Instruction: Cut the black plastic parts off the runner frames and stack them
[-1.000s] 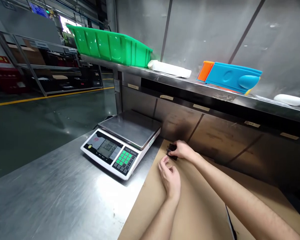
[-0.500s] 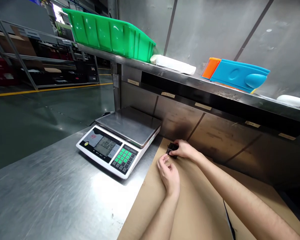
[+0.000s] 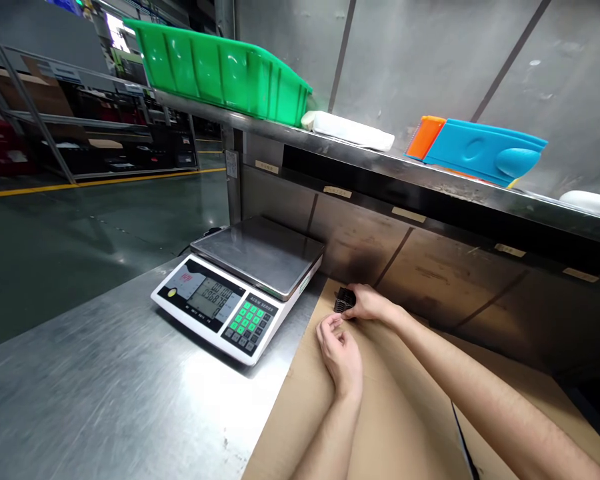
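While the right hand [image 3: 375, 308] grips the small black part [image 3: 343, 300] by its right side, thumb and fingers closed on it, we see the part at the far left corner of the cardboard sheet [image 3: 395, 420]. It is low over the board, and we cannot tell whether its underside touches. As held, its long axis stands roughly upright, leaning a little toward the scale [image 3: 240, 283].

The left hand [image 3: 343, 357] lies just below the part and slightly to its left. Its fingers are curled in and its thumb and forefinger tips are drawn together. We cannot tell whether anything tiny sits between them. From those fingertips the part lies up and a touch to the right, close but apart.

Room is tight on two sides. The scale's right edge stands just left of the part, and the steel back panel [image 3: 430, 267] rises near behind it. Toward us the cardboard lies bare between the forearms, and the steel table [image 3: 105, 393] spreads wide in front of the scale. The shelf [image 3: 410, 180] with the green bin [image 3: 220, 70] hangs well above both hands.
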Motion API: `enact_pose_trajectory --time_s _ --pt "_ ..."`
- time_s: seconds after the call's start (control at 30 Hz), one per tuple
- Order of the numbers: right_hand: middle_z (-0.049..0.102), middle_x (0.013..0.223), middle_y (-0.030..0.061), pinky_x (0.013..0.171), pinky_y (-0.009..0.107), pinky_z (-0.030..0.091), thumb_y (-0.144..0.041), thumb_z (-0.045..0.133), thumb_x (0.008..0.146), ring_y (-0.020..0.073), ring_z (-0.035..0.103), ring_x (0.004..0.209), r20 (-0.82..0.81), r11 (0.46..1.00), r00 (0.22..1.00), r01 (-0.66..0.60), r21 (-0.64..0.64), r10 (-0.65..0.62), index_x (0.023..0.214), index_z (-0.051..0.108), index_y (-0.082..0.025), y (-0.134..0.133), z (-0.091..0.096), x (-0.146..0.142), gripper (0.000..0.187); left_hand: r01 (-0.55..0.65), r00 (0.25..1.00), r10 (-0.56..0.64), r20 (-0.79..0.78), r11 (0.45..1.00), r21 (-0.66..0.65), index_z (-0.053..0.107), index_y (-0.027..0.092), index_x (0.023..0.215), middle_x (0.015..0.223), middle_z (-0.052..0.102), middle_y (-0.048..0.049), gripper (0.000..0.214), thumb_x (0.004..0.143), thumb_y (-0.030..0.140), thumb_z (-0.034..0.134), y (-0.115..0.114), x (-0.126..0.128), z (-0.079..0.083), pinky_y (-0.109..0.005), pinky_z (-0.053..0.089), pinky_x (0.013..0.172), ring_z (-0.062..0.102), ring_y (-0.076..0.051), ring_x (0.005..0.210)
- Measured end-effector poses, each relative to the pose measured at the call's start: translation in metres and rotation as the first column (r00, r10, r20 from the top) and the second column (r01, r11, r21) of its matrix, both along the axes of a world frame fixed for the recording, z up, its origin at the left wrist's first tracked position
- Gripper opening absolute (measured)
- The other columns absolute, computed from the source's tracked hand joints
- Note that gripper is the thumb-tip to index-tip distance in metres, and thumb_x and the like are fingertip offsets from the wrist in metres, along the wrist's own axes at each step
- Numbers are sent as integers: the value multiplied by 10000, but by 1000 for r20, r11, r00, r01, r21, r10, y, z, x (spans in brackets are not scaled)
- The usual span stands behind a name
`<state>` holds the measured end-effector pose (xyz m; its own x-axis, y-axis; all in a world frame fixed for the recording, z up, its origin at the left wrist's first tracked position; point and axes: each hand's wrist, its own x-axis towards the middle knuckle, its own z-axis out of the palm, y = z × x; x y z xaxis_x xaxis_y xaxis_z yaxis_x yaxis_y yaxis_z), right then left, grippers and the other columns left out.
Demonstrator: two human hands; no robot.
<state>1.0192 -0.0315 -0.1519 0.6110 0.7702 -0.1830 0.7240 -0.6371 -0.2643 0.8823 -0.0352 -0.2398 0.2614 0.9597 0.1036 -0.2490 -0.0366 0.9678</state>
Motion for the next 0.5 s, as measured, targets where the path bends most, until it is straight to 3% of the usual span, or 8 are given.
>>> enact_pose_trajectory --time_s 0.23,0.33,0.4,0.43,0.5 --pt "664 1302 100 978 500 571 -363 680 992 263 671 1142 -20 995 998 55 85 -53 1284 639 -175 19 1 12 349 0 1000 0 -7 1000 -9 628 208 1055 1136 654 -109 380 791 -5 456 5 1 -4 -375 569 871 690 -215 1018" --pt "652 1361 143 1052 508 528 -345 824 865 315 638 1241 -24 984 997 75 160 -72 1307 640 -154 15 16 1 515 10 1000 -10 -6 1000 -5 636 212 1053 1145 649 -102 380 793 -9 468 6 1 -6 -373 571 876 683 -215 1032" --pt "608 1442 186 1136 478 462 -282 921 727 362 557 1361 3 961 996 86 262 -90 1356 618 -136 -3 35 -18 714 18 1000 -18 -3 1000 2 640 208 1052 1147 643 -97 368 806 -13 479 7 1 -7 -364 574 878 678 -210 1037" --pt "595 1465 183 1160 450 438 -264 918 721 358 531 1392 24 942 994 89 324 -103 1370 609 -142 -18 46 -32 729 20 1000 -20 -2 1000 6 642 202 1053 1143 643 -94 350 821 -12 489 8 1 -8 -366 575 883 677 -207 1031" --pt "665 1383 116 1133 409 460 -317 749 911 281 612 1299 44 886 991 90 454 -123 1307 640 -195 -60 67 -68 429 21 1000 -21 0 1000 15 642 181 1061 1131 647 -81 266 876 22 536 10 1 -10 -387 578 892 674 -206 1015"
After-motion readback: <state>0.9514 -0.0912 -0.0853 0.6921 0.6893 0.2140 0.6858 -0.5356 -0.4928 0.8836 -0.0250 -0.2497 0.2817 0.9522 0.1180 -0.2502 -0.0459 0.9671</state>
